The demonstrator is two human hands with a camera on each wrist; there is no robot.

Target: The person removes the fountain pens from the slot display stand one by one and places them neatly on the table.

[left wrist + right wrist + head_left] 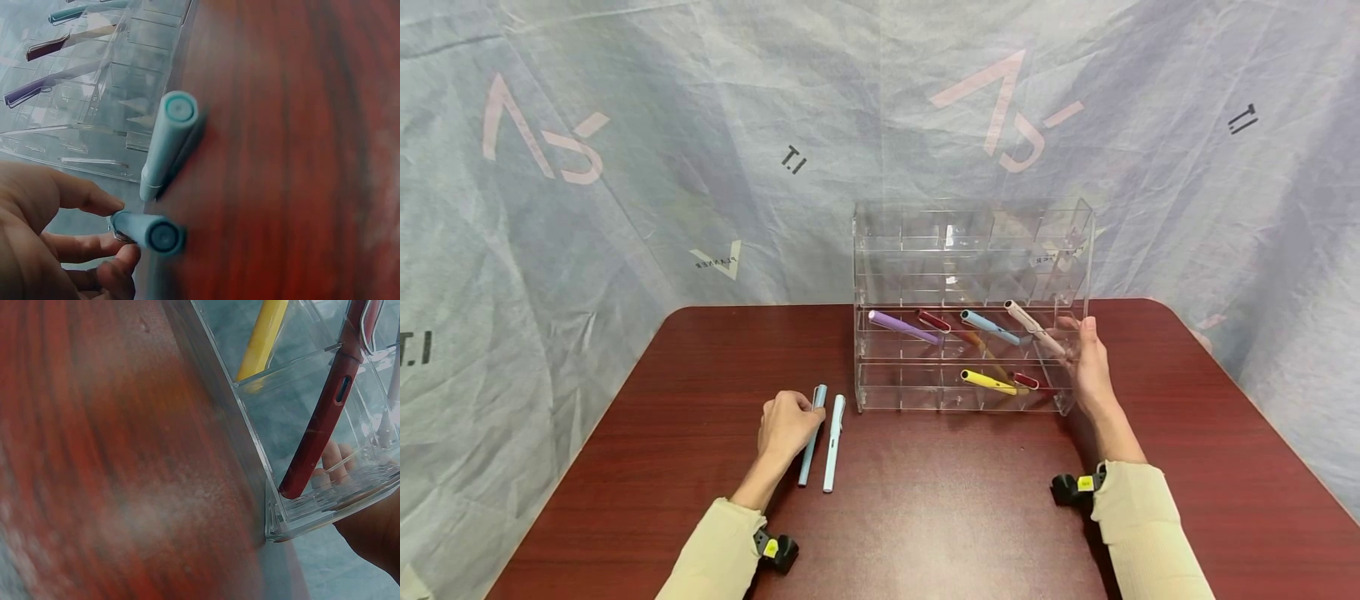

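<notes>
Left hand (pixel 788 425) pinches the blue pen (pixel 808 457) on the table (pixel 700 358) — a stray nudge could roll the pale pen (pixel 832 448) beside it. Right hand (pixel 1092 375) grips the rack (pixel 880 377) — a tug might spill its pens (pixel 904 327).

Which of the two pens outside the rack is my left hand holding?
The darker blue pen, on the left; the paler pen to its right is untouched.

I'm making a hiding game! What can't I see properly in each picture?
Head view: part of the slim grey-blue plastic pen, covered by the left grip.
Head view: marks on the right wrist's rectangular yellow label, too small.
Left wrist view: rest of that grip, cut by the left edge.
Right wrist view: top of the long yellow plastic pen, cut by the top edge.
</notes>
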